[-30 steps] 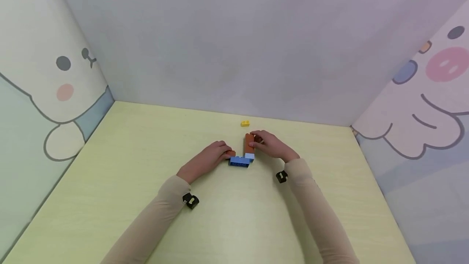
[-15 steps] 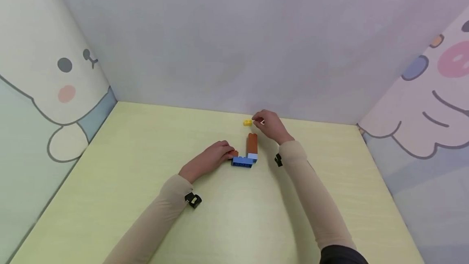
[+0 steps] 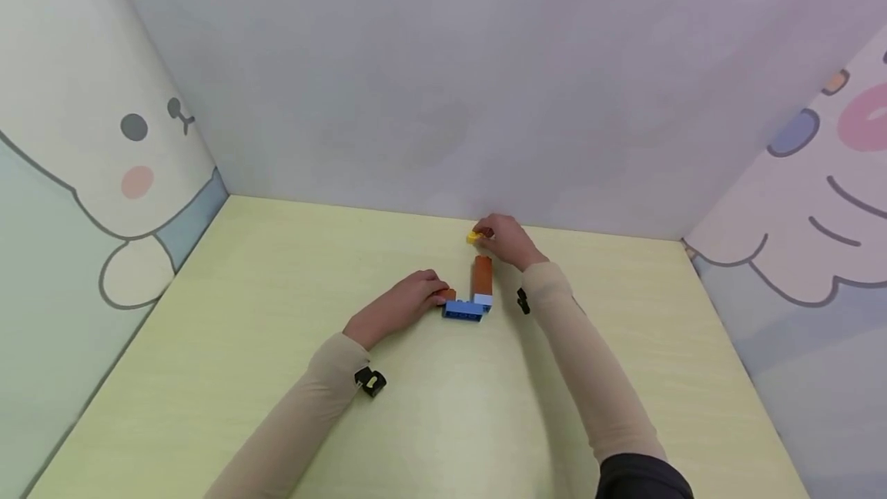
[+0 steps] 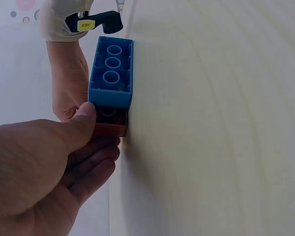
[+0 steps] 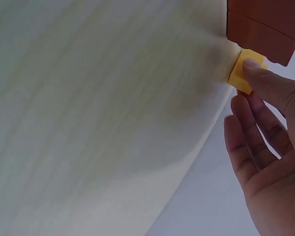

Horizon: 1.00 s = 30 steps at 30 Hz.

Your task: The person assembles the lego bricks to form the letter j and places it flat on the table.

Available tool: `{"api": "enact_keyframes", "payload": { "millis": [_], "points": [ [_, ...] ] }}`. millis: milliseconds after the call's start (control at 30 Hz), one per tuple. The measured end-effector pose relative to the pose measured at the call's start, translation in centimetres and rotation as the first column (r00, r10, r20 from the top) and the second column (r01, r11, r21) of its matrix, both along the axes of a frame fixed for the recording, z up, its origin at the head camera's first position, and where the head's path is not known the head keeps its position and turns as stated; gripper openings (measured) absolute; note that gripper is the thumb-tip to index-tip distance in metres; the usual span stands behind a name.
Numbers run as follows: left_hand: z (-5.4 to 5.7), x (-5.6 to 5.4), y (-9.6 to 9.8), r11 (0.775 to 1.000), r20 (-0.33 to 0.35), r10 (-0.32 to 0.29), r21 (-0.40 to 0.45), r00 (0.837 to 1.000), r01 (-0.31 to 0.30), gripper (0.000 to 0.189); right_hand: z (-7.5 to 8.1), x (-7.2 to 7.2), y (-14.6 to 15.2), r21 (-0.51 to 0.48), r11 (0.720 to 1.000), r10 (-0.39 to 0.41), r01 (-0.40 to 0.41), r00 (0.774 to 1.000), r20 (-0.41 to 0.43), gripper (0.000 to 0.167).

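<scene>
My left hand (image 3: 398, 308) pinches a small orange-brown toy building brick (image 4: 110, 130) between thumb and fingers. A blue brick (image 3: 463, 310) adjoins it, hollow underside with round tubes facing out in the left wrist view. At the blue brick's right end sits a light blue brick (image 3: 483, 300), with a longer orange-brown block (image 3: 482, 276) reaching back from it. Beyond that block, my right hand (image 3: 511, 243) pinches a small yellow brick (image 5: 240, 77) near the table's back edge. The thumb presses on its face in the right wrist view, and the other fingers are partly spread.
A pale wooden table (image 3: 242, 329) lies under the bricks. Behind it rises a plain grey wall (image 3: 416, 98), close to the right hand. Side walls with cartoon animals (image 3: 148, 152) flank the table. Small black cameras (image 3: 370, 382) are strapped at the wrists.
My right hand has left the long orange-brown block, reached back to the yellow brick and now pinches it. The left hand stays at its brick; the view has shifted slightly.
</scene>
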State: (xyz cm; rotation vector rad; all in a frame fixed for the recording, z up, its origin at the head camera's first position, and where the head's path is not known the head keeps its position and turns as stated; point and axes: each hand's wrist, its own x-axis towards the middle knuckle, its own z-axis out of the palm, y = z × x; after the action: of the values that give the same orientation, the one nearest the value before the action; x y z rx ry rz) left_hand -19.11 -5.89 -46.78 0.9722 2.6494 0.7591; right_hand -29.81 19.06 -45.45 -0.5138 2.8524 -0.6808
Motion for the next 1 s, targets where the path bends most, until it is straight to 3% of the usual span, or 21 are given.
{"api": "enact_keyframes", "payload": {
  "millis": [300,533,1000],
  "points": [
    [0.1,-0.4,-0.4,1.0,-0.038,-0.008,-0.013,0.999,0.007,0.031,0.3,0.6,1.2,-0.058,0.998,0.04,-0.038,0.999,0.036,0.024],
    [0.1,-0.8,-0.6,1.0,-0.027,-0.016,-0.019,1.0,0.016,0.032,0.0,0.8,1.8,-0.071,0.994,0.088,-0.084,0.994,0.061,0.023],
    [-0.2,-0.6,-0.4,0.999,-0.054,-0.03,-0.012,0.998,0.029,0.031,-1.6,0.7,1.9,-0.063,0.995,0.082,-0.081,0.997,0.005,0.029]
  ]
}}
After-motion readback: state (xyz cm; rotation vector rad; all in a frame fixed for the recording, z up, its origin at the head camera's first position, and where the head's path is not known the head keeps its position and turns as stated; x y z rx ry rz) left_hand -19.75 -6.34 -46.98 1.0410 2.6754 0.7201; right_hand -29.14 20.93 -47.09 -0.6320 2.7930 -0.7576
